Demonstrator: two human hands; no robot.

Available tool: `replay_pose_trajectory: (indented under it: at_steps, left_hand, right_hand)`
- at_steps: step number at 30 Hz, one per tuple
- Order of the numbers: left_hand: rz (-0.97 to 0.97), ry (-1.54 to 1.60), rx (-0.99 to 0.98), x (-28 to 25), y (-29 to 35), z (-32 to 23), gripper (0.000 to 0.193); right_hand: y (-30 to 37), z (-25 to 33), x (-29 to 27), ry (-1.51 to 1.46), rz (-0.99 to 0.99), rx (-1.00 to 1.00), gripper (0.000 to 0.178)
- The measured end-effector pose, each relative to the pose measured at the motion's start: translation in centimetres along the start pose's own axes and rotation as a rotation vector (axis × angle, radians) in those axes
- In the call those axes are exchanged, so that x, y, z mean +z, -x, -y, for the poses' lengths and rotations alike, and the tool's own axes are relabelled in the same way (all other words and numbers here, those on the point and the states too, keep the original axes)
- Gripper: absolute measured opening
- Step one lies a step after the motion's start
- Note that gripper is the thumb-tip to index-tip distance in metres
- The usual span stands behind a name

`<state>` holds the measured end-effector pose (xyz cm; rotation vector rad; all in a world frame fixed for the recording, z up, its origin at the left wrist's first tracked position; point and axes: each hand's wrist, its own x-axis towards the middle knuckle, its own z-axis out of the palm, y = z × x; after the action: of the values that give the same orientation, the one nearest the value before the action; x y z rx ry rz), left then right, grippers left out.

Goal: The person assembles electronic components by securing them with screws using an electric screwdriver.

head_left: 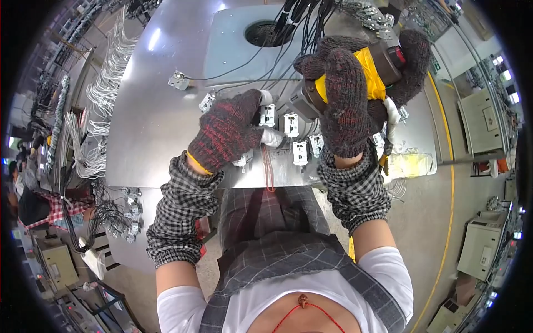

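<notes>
My left hand, in a dark red-flecked knit glove with wrapped thumb and finger tips, is closed around a small silver box-shaped metal part on the metal table. Beside it lie similar parts, one part to the right and another part nearer me. My right hand, gloved alike, grips a dark hand-held power tool banded with yellow tape, a red piece at its far end. Its grey end points down-left toward the parts. Dark knit material also surrounds the tool's right side; what it belongs to is unclear.
Black cables come over a round hole in a blue-grey plate. One metal part lies at the table's left. White wire bundles hang beyond the left edge. A yellowish block lies at the near right corner.
</notes>
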<state>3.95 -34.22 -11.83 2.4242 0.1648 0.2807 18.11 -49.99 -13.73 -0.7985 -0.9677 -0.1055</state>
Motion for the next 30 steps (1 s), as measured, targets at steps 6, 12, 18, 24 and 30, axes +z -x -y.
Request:
replay_pose_trajectory:
  at_steps: [6, 12, 18, 24, 30]
  left_hand:
    - [0.002, -0.183, 0.052, -0.2, -0.6, -1.0, 0.056]
    - [0.035, -0.141, 0.055, -0.7, 0.3, -1.3, 0.064]
    - [-0.03, -0.627, -0.025, -1.0, 6.1, -3.4, 0.078]
    - [-0.189, -0.41, 0.113, 0.2, 7.4, -0.3, 0.056]
    - [-0.166, 0.241, -0.151, -0.2, 5.0, -0.6, 0.06]
  right_hand:
    - [0.7, -1.7, -0.8, -0.625, 0.244, 0.332, 0.044]
    - [1.5, -3.8, -0.3, -1.405, 0.027, 0.74, 0.06]
    - [-3.1, 1.4, 1.3, -1.23, 0.182, 0.539, 0.067]
    - [-3.6, 1.8, 2.2, -0.814, 0.088, 0.383, 0.06]
    - [-2.7, 2.8, 2.9, -0.031, 0.02, -0.017, 0.063]
